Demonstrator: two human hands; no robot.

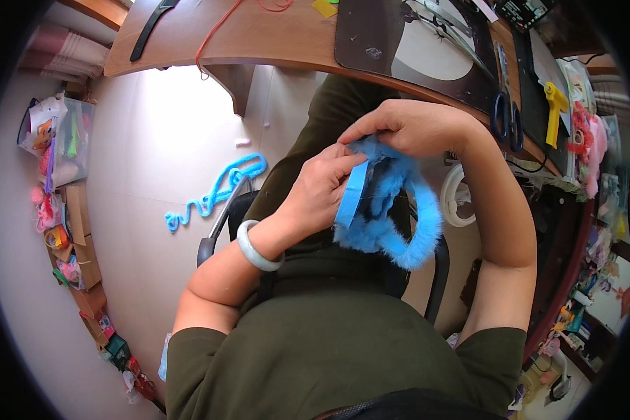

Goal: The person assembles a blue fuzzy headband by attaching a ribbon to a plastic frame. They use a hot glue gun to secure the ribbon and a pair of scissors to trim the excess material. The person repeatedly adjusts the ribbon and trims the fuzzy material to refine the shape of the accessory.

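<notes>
Above my lap I hold a blue fluffy piece [425,215] made of plush loops, with a smooth blue ribbon-like band [353,194] along its left side. My left hand [317,189] grips it at the band, thumb and fingers near the top edge. From above, my right hand [417,126] pinches the fluffy upper edge, its index fingertip close to the left hand's fingers. Behind the fingers, the exact point of contact is partly hidden. One large fluffy loop hangs to the right, and fine threads cross the gap beside the band.
Dark-handled scissors [506,118] and a yellow glue-gun-like tool [555,113] lie at the right of the wooden desk [273,39]. A red cord [215,37] hangs over its edge. Blue fluffy cord [205,202] lies on the floor, left of the chair armrest [223,220]. Boxes [79,210] line the wall.
</notes>
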